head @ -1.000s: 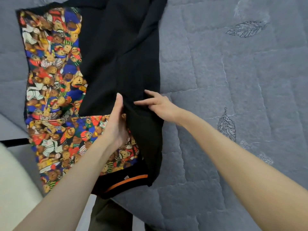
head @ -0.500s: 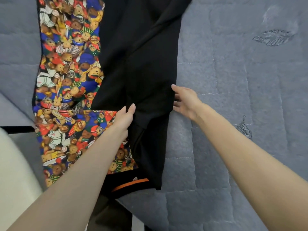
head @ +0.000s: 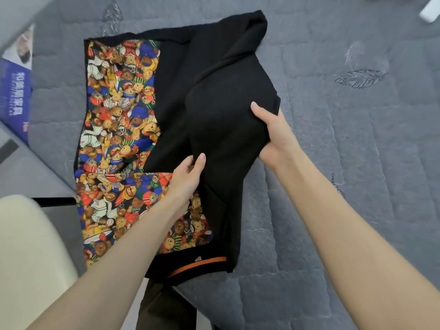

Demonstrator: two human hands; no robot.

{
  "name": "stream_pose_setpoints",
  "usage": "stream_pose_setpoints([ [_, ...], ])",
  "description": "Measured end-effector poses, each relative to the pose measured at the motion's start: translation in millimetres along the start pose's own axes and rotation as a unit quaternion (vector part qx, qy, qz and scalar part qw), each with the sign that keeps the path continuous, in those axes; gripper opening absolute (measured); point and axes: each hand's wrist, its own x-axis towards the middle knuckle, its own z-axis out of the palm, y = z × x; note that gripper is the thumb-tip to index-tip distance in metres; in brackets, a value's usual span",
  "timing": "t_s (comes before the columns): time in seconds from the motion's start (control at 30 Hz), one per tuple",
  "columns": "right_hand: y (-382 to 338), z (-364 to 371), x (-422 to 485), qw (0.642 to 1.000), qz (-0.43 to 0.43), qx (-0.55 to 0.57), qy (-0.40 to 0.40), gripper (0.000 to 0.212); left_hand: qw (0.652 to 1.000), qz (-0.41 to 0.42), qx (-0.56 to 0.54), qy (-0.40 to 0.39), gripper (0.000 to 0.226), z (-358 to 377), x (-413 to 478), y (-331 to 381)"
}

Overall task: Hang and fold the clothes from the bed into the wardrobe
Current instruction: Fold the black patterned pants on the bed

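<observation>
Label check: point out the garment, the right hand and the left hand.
garment point(head: 221, 115): head view, black folded panel.
right hand point(head: 276, 139): head view, middle of hand.
left hand point(head: 188, 179): head view, middle of hand.

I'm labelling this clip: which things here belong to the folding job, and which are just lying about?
In the job: black teddy-print garment, left hand, right hand, grey bed cover.
Lying about: blue box, cream object, white object.

Head view: the left hand point(head: 188, 177) and right hand point(head: 276, 136) both grip a folded black flap of the bear-print garment point(head: 119, 120) on the grey bed point(head: 357, 163).
</observation>
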Motion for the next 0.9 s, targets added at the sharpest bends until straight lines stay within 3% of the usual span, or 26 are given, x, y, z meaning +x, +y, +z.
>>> stream_pose_setpoints([
  [0.07, -20.8, 1.3, -20.3, 0.998, -0.067, -0.004, 0.001, 0.044, 0.999, 0.002, 0.028, -0.030, 0.063, 13.2, -16.3, 9.1],
  [0.2, -57.3, -22.9, -63.1, 0.987, -0.158, -0.027, 0.031, 0.050, 0.991, 0.053, 0.052, -0.115, 0.051, 59.4, -45.9, 15.8],
  [0.47, -76.9, -155.0, -144.2, 0.940, -0.263, -0.108, 0.189, 0.059, 0.941, 0.100, 0.240, -0.217, 0.062, 168.1, -80.6, -7.8],
  [0.6, -35.8, -227.5, -157.0, 0.937, -0.207, -0.155, 0.234, 0.068, 0.916, 0.106, 0.318, -0.219, 0.067, 193.6, -86.3, -35.4],
  [0.67, -16.0, -258.0, -153.2, 0.946, -0.133, -0.129, 0.267, 0.074, 0.866, 0.129, 0.425, -0.231, 0.068, 196.0, -88.9, -52.1],
  [0.8, 0.2, -305.9, -136.4, 0.949, -0.001, 0.063, 0.308, 0.050, 0.793, 0.192, 0.528, -0.237, 0.080, 198.3, -92.2, -76.5],
  [0.9, 1.0, -334.3, -125.8, 0.930, 0.012, 0.190, 0.314, 0.056, 0.757, 0.246, 0.567, -0.212, 0.091, 204.8, -88.9, -87.5],
])
